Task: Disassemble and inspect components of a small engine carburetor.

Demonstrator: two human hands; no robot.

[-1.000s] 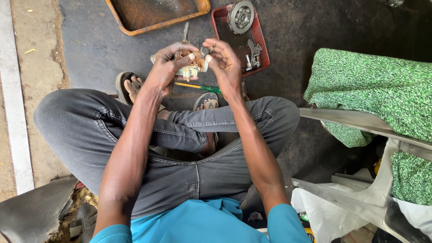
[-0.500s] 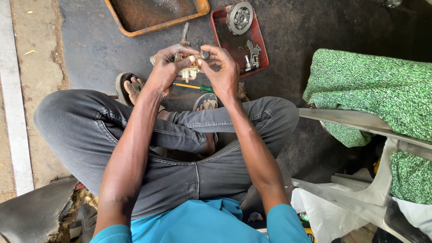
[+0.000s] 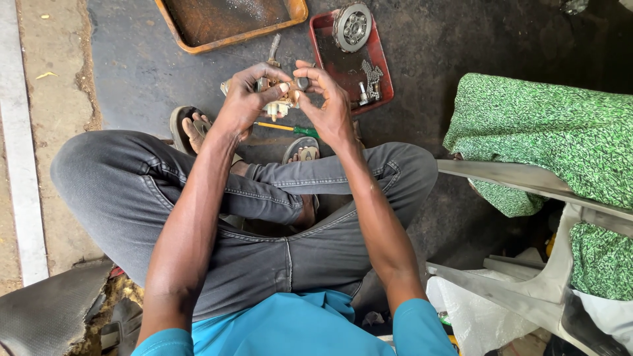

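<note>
— While both hands were up over the crossed legs, what worried you?

— I judged the small metal assembly (image 3: 275,99) could slip. My left hand (image 3: 247,102) was curled round its left side, and my right hand (image 3: 326,99) pinched a small dark knob (image 3: 302,83) at its upper right with thumb and forefinger. A loose part could have dropped to the dark floor (image 3: 132,66) and rolled off.

— Where did the piece sit?

— Between the two hands, touching both, held in the air above the green-handled screwdriver (image 3: 290,128) and near the red tray (image 3: 382,79) holding a round clutch-like part (image 3: 351,26).
</note>
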